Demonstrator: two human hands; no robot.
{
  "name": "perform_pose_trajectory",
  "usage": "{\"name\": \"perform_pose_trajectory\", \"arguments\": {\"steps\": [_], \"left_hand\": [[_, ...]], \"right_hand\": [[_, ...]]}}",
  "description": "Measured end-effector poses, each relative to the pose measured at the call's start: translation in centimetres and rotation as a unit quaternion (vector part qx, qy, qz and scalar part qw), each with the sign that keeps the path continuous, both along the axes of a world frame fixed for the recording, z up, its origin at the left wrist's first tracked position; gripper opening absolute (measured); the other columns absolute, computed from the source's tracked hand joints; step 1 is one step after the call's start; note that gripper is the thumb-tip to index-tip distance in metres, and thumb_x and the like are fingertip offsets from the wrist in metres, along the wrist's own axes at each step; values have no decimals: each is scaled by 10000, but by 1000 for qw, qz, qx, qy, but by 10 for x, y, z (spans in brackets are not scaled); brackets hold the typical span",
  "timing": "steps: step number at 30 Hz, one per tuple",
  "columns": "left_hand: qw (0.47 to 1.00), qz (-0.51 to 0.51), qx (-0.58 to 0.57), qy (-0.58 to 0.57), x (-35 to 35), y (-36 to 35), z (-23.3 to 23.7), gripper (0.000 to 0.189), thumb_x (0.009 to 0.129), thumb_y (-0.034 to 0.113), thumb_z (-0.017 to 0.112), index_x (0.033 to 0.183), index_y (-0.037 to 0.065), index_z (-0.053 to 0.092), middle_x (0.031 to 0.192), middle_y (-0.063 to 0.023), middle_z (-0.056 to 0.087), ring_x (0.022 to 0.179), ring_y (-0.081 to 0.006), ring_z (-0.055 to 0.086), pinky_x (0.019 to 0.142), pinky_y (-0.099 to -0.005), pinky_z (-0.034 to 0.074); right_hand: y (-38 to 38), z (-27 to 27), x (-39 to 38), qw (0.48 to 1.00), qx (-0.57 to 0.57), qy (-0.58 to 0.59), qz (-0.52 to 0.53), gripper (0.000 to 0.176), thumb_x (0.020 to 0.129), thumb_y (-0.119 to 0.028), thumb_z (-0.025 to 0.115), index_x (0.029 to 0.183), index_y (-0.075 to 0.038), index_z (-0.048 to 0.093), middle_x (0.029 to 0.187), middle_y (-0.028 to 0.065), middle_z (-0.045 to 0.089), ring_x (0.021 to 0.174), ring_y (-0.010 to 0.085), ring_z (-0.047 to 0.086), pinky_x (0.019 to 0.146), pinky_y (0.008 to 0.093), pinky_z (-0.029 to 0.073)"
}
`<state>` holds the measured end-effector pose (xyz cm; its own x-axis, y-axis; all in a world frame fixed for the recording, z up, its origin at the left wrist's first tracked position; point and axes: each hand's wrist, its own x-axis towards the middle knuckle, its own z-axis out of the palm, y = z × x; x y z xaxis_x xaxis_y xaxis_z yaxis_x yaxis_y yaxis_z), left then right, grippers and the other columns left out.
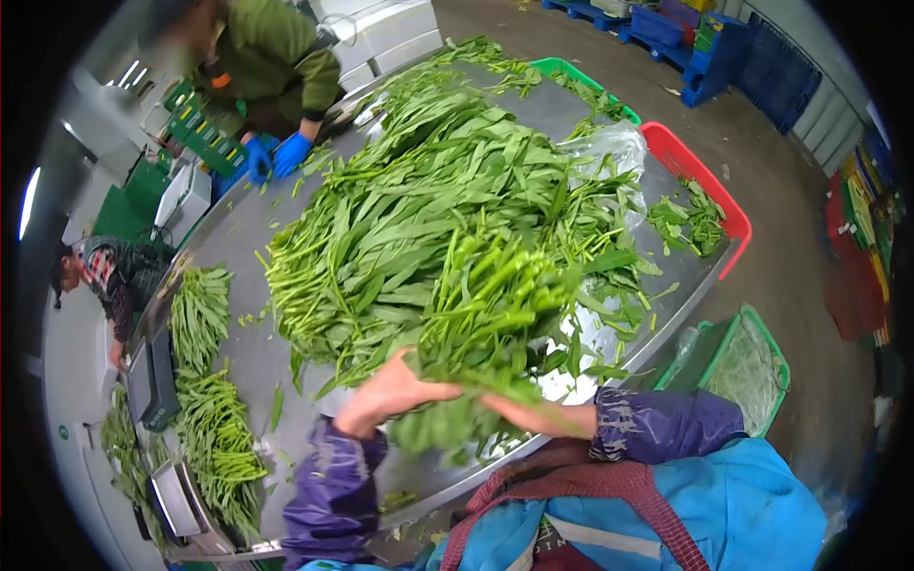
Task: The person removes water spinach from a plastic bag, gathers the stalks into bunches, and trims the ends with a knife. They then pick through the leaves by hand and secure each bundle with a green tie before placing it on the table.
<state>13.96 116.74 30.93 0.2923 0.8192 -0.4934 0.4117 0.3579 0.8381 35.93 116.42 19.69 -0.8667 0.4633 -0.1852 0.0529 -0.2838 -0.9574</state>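
Holds a bunch [490, 295] just above the near edge of a large pile [400, 200], over a metal table [249, 228]. Grasps the lower left side of the bunch with the left hand [395, 390], thumb and fingers curled partway round, not clenched tight. Reaches in from the right with the right hand [528, 411], touching the underside of the same bunch, with fingers hidden under leaves; cannot tell open from closed there.

Shows in the bunch thick, bright green stems at the top, slanting up and to the right, and long narrow leaves drooping below and between the hands, slightly blurred. Looks loose and uneven, with leaves pointing several ways. Matches the greens of the pile just beyond.

Includes along the left side of the table 3 smaller heaps [224, 438] and 2 scales [154, 381]. Has clear plastic [609, 157] at the right of the pile, near a red crate [700, 171] with some leaves inside, and a green crate [571, 71] farther off. Places a green bin [747, 366] below the table edge at right. Shows 2 people beyond: 1 at the far side in blue gloves [290, 154], 1 bending at far left [105, 276].
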Motion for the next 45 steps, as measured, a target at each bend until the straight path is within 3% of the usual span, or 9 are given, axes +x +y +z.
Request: {"name": "perform_pose_trajectory", "arguments": {"steps": [6, 11, 15, 21, 28, 32, 34, 36, 45], "left_hand": [[950, -38, -256, -175, -19, -123, -37, 763, 698, 311, 741, 1299, 14, 377, 1278, -144, 450, 1169, -224, 413, 1008, -318, 294], [809, 286, -405, -316, -7, -194, -61, 487, 818, 305, 582, 1188, 0, 493, 1118, -129, 562, 1040, -223, 530, 908, -320, 406], [739, 384, -409, -374, 5, -204, -49, 352, 813, 215, 571, 1107, 22, 552, 975, -96, 625, 855, -172, 606, 768, -305, 492], [763, 397, -383, -338, 19, -200, -19, 418, 806, 196, 580, 1169, 5, 502, 1035, -97, 602, 903, -178, 591, 796, -305, 479], [823, 388, -332, -248, 26, -201, -7, 500, 781, 182, 621, 1218, 7, 454, 1112, -89, 561, 995, -176, 544, 857, -308, 439], [827, 395, -322, -238, 26, -196, -2, 501, 787, 186, 621, 1219, 3, 448, 1114, -89, 560, 994, -181, 544, 860, -303, 436], [803, 414, -321, -284, 28, -196, -1, 503, 786, 198, 627, 1212, -5, 455, 1115, -89, 562, 996, -178, 543, 863, -301, 433], [780, 428, -321, -324, 29, -197, -2, 506, 785, 210, 632, 1205, -14, 462, 1116, -90, 563, 999, -176, 542, 865, -300, 431], [812, 404, -324, -270, 25, -189, 9, 396, 816, 116, 601, 1170, -25, 492, 1072, -71, 584, 896, -132, 578, 770, -258, 464]], "right_hand": [[-20, 58, 23, 924, -55, -63, 374, 476, 937, -344, 416, 1234, 28, 387, 1090, 86, 535, 962, 152, 480, 830, 295, 398], [-10, 50, 44, 956, -259, -138, -1, 475, 921, -436, 384, 1136, -29, 501, 949, 127, 616, 843, 167, 588, 749, 327, 501], [1, 87, 44, 978, -134, -102, -126, 395, 910, -363, 451, 1081, -7, 443, 1062, 156, 560, 729, 163, 596, 542, 233, 513], [-7, 111, 8, 924, 48, -329, 190, 323, 859, -191, 558, 1031, 57, 442, 781, 162, 581, 650, 138, 563, 473, 262, 448], [114, 128, 71, 924, 186, -166, -291, 224, 836, -237, 554, 892, -23, 523, 625, 26, 544, 472, 160, 473, 424, 297, 380], [96, 136, 55, 540, 748, -333, -196, 343, 684, -208, 684, 930, -29, 526, 746, 143, 573, 680, 319, 548, 596, 391, 433], [60, 143, 39, 737, 649, -152, -108, 403, 584, -213, 733, 905, -60, 544, 782, 115, 577, 791, 273, 559, 676, 384, 439], [16, 156, 0, 753, 652, -89, -11, 307, 592, -192, 704, 840, -79, 564, 770, 70, 576, 781, 235, 555, 709, 372, 439], [95, 162, 18, 600, 751, -153, -230, 264, 676, -115, 675, 923, -59, 601, 719, 54, 589, 712, 237, 546, 685, 350, 407]]}}
